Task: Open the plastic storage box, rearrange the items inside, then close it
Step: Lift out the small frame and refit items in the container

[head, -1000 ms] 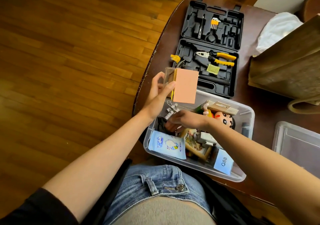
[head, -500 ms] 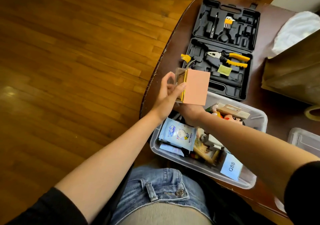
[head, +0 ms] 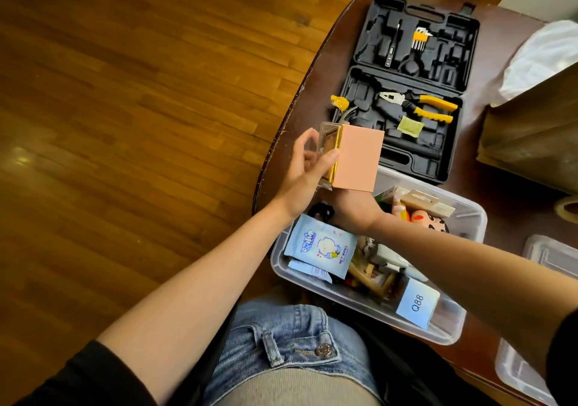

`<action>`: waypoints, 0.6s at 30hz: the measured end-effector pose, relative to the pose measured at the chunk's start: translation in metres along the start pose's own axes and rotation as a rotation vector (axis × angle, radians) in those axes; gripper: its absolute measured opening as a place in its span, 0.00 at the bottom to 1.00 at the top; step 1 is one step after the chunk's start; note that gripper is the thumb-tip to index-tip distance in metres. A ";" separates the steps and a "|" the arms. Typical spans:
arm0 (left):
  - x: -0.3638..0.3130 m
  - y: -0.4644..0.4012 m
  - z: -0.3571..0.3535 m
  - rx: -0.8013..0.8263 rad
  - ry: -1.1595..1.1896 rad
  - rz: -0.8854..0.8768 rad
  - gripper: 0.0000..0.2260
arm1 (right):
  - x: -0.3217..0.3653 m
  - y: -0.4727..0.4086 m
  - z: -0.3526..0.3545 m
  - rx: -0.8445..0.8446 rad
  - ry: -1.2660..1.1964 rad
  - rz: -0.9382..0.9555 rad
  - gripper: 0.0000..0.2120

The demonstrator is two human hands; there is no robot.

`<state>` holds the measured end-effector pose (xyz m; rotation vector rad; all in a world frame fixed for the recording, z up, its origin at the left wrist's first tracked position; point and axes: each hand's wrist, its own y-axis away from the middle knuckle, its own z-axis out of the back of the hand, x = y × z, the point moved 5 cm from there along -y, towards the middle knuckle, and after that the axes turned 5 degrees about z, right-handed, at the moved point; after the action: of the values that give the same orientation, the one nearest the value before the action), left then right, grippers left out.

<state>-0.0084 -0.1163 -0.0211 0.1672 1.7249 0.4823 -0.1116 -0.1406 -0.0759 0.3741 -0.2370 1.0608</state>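
Mid-rearranging: our left hand (head: 301, 171) pinches the pink box (head: 358, 158) above the storage box's (head: 469, 218) far-left corner, right hand (head: 350, 205) grip hidden; next, reseat it inside.

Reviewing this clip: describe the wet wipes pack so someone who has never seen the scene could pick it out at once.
Start at the clear storage box at the table's near edge, lid off. The wipes pack lies at its left end, just below the left hand. It is the flat pale-blue pouch with a cartoon figure and "WET WIPES" printed along one side, unlike the white "Q88" label at the right end.
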 end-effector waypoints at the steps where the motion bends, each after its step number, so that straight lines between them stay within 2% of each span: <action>1: 0.000 0.000 0.001 -0.005 -0.001 0.001 0.19 | -0.002 -0.002 -0.003 -0.024 0.014 -0.031 0.13; 4: 0.001 0.000 0.001 -0.006 -0.015 0.004 0.21 | 0.009 -0.004 -0.007 0.043 -0.005 -0.026 0.13; 6: 0.000 0.001 0.000 -0.001 -0.017 -0.005 0.19 | 0.011 -0.004 -0.013 0.101 0.014 0.028 0.18; 9: -0.003 0.002 -0.001 0.015 -0.016 -0.022 0.14 | 0.009 -0.006 -0.026 0.326 0.180 0.028 0.19; 11: -0.003 0.002 -0.001 0.033 -0.024 -0.023 0.13 | 0.011 -0.007 -0.030 0.392 0.327 0.016 0.20; 15: -0.002 0.004 -0.001 0.031 -0.070 -0.026 0.18 | 0.013 -0.009 -0.039 0.555 0.606 -0.001 0.29; 18: -0.002 0.005 -0.002 0.024 -0.086 -0.001 0.23 | 0.012 -0.014 -0.045 0.593 0.649 -0.040 0.31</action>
<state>-0.0103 -0.1130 -0.0170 0.2021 1.6468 0.4477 -0.0936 -0.1185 -0.1153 0.5359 0.6752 1.1470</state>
